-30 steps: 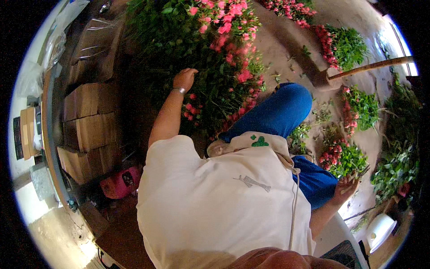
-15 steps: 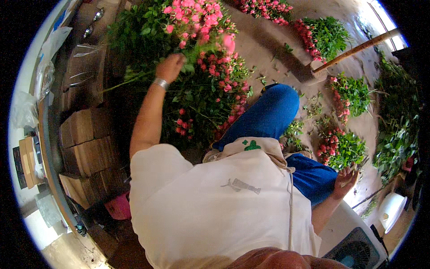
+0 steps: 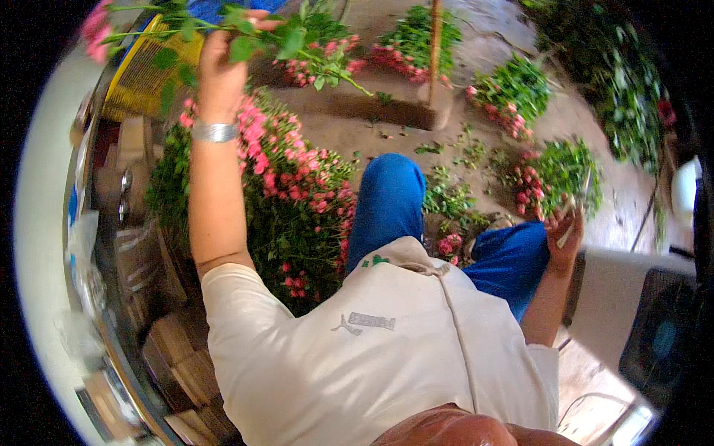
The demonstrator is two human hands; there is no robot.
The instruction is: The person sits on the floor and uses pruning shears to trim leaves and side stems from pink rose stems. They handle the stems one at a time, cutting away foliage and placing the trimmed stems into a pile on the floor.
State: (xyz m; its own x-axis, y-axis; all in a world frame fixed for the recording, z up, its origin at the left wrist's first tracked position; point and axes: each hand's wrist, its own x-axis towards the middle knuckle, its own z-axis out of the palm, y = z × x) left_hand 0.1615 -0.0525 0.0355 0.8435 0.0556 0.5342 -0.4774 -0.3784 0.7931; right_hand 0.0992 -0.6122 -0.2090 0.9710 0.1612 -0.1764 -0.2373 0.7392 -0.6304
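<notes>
My left hand (image 3: 227,56), with a silver band at the wrist, is raised at the upper left. It is closed on a leafy rose stem (image 3: 312,56), whose pink bloom (image 3: 97,31) points left. Below that arm lies a big heap of pink roses (image 3: 290,167), blooms toward my knee and greenery underneath. My right hand (image 3: 564,232) rests by my right knee, closed round a slim pointed tool (image 3: 586,187) that is too small to name surely. Just beyond it lies a bunch of roses (image 3: 569,175).
More rose bunches (image 3: 513,89) lie on the floor ahead, near an upright wooden handle (image 3: 435,52) with a block base. Cut leaves (image 3: 446,193) litter the ground. Dark foliage (image 3: 595,74) piles up far right. A yellow mesh crate (image 3: 149,70) stands left; a pale boxy appliance (image 3: 610,290) sits right.
My left hand has risen from over the heap to the upper left, a rose stem in it. The view has turned right. My right hand stays by the knee with the tool.
</notes>
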